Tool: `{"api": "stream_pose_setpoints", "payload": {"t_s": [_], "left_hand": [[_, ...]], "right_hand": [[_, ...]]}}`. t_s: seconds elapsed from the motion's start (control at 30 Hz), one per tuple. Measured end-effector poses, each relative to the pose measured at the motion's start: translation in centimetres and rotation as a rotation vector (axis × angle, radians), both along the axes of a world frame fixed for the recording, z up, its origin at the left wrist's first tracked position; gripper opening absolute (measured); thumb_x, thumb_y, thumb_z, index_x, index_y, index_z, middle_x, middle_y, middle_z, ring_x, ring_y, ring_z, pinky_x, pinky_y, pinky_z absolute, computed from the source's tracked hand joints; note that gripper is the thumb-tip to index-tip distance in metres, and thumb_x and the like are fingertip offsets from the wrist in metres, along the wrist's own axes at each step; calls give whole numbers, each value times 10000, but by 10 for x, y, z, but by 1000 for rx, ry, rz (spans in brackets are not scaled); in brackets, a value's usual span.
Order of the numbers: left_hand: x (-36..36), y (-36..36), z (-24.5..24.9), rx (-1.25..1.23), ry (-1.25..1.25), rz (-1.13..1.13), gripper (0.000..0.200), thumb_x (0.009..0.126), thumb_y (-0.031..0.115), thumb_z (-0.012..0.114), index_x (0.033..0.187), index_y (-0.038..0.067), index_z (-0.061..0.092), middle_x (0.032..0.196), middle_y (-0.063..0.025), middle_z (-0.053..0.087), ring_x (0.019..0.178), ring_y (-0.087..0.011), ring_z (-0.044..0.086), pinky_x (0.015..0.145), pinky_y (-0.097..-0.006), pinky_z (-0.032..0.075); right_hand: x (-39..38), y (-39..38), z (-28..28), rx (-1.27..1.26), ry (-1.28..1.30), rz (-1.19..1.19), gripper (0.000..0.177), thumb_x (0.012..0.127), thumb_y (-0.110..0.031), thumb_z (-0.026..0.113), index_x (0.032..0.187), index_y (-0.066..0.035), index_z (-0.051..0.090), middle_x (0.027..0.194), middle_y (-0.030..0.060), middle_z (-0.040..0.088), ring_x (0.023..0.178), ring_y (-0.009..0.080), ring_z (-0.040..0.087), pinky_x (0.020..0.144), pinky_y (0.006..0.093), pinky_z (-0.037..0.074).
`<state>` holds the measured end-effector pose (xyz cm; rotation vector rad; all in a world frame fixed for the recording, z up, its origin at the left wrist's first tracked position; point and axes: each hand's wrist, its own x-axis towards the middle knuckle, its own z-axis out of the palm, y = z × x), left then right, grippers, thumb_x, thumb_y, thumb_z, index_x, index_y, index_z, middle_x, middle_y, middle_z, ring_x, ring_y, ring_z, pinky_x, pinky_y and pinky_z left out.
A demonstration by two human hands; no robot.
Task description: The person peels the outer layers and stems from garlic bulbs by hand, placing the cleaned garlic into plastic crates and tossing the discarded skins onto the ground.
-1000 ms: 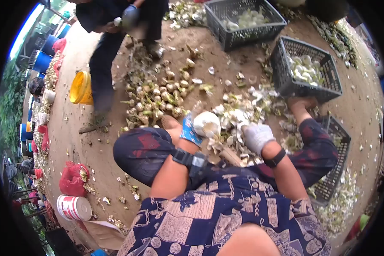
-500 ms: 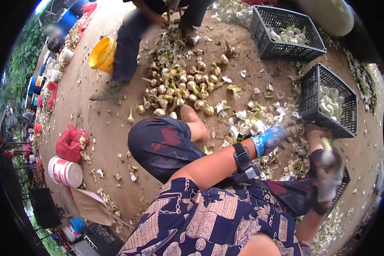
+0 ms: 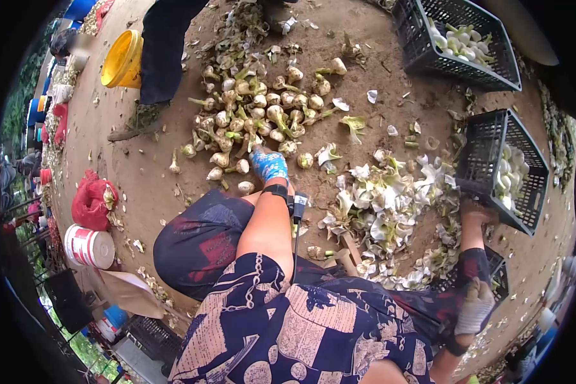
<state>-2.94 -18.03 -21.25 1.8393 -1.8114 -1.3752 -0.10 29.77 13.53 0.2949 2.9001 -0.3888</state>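
Note:
My left hand (image 3: 269, 164), in a blue patterned glove, reaches into the near edge of a pile of untrimmed garlic bulbs (image 3: 276, 115). Its fingertips touch the bulbs and are partly hidden among them. Near my right thigh, my right hand (image 3: 475, 308), in a dirty whitish glove, has its fingers curled; no bulb can be made out in it. White peeled skins (image 3: 384, 198) lie heaped between my legs, beside a wooden piece (image 3: 349, 256).
Two black crates (image 3: 461, 64) (image 3: 502, 169) of trimmed bulbs stand at right; another crate (image 3: 499, 275) is partly behind my right leg. A yellow bucket (image 3: 123, 59) stands beside another person's dark-trousered leg (image 3: 163, 51). At left are a red sack (image 3: 93, 203) and white bucket (image 3: 89, 246).
My left hand has moved from the skins leftward to the bulb pile. My right hand has moved down and slightly left, and the pale bulb seen in it is no longer visible. The view has shifted.

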Motion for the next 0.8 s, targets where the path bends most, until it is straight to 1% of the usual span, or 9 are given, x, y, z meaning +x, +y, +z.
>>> {"api": "stream_pose_setpoints", "payload": {"t_s": [0.03, 0.07, 0.17, 0.27, 0.4, 0.47, 0.6, 0.67, 0.8], "left_hand": [[9, -16, -41, 394, 371, 426, 424, 790, 165, 551, 1202, 75, 498, 1129, -180, 549, 1109, -303, 494, 932, -357, 384], [30, -33, -110, -77, 70, -253, 325, 838, 222, 528, 1136, 93, 536, 995, -108, 554, 832, -230, 520, 792, -347, 433], [-4, 26, 51, -191, -574, -832, 593, 735, 79, 578, 1307, 129, 432, 1342, -216, 391, 1187, -362, 440, 964, -386, 394], [-12, 29, 58, -150, -550, -858, 543, 744, 64, 552, 1278, 102, 457, 1348, -213, 380, 1154, -365, 463, 966, -408, 393], [-9, 31, 24, -55, -196, -765, 269, 758, 78, 563, 1020, 25, 586, 925, -204, 620, 901, -372, 591, 777, -411, 482], [-27, 49, 36, -17, -296, -1106, 191, 761, 120, 589, 917, 12, 618, 811, -208, 636, 846, -385, 604, 739, -405, 486], [-60, 121, 141, 685, 120, -1168, 197, 834, 207, 594, 818, 12, 613, 629, -42, 580, 543, -100, 532, 486, -252, 404], [-56, 148, 211, 732, 292, -1288, 183, 852, 201, 577, 817, 25, 615, 608, -14, 549, 532, -69, 493, 474, -213, 372], [-26, 182, 290, 655, 518, -1028, 397, 878, 239, 550, 1211, 36, 476, 894, -6, 564, 687, -29, 492, 554, -189, 393]], "right_hand": [[-8, -10, -27, -34, 77, 128, 258, 856, -189, 529, 699, 16, 542, 617, 167, 521, 537, 292, 509, 515, 412, 380], [-15, -19, -45, -116, -30, 198, 168, 831, -123, 531, 739, 15, 557, 666, 172, 547, 595, 307, 539, 557, 395, 417], [-31, -80, -77, -312, -107, 350, 547, 667, 125, 394, 1178, -15, 531, 916, 171, 631, 825, 303, 616, 749, 347, 492], [-30, -103, -90, -410, -324, 486, 422, 704, 95, 442, 1072, -51, 590, 820, 162, 641, 731, 297, 639, 677, 378, 503], [-21, -113, -105, -521, -168, 449, 382, 747, -21, 548, 1125, -71, 561, 870, 163, 646, 679, 262, 635, 634, 364, 506], [-29, -120, -107, -556, -193, 253, 517, 731, -28, 577, 1235, -65, 468, 1068, 174, 598, 679, 228, 618, 639, 345, 508], [-43, -133, -118, -915, -189, 188, 693, 671, -21, 653, 1306, -50, 377, 1286, 185, 425, 829, 228, 601, 778, 329, 497], [-45, -137, -119, -648, 182, 499, 698, 659, -32, 679, 1296, -49, 394, 1240, 176, 462, 981, 253, 561, 879, 337, 452], [-28, -145, -82, -1017, 318, 271, 645, 662, -40, 685, 1256, -35, 433, 1176, 169, 491, 1042, 297, 527, 908, 353, 427]]}}
